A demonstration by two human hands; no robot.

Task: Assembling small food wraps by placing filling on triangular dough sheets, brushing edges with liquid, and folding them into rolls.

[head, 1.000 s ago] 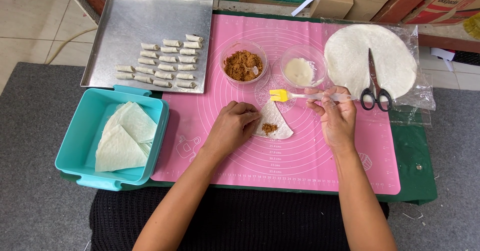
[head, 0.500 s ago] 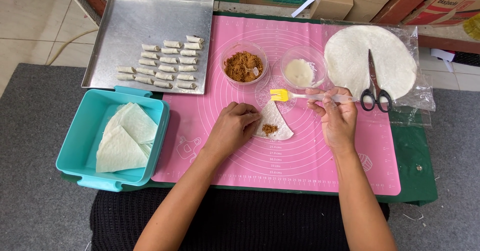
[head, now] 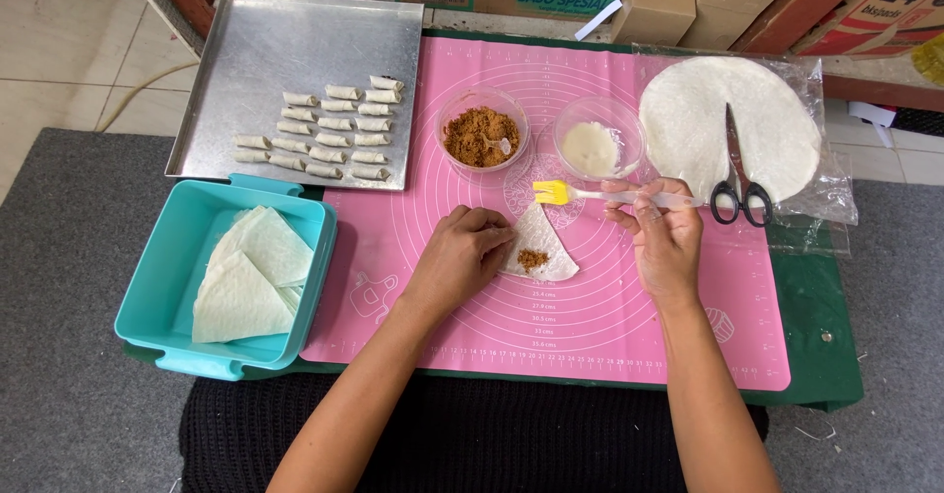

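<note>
Wrapper wedge (head: 544, 247) with brown filling lies on pink mat (head: 610, 316), pinned at its left edge by left hand (head: 460, 257). Yellow brush (head: 600, 195) is pinched in right hand (head: 664, 237); paste is best dabbed thinly along the free tip.

arms: bare, no sleeves | lap: black ribbed knit (head: 462, 444)

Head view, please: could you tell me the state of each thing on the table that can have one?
Wrapper piece: flat on the pink mat, brown filling on it.
Left hand: pressing the wrapper's edge.
Right hand: holding the yellow brush.
Scissors: closed, on the round wrappers.
Filling bowl: partly full.
Paste bowl: partly full.
Tray: rows of finished rolls.
Teal box: open, holds cut wrappers.
</note>
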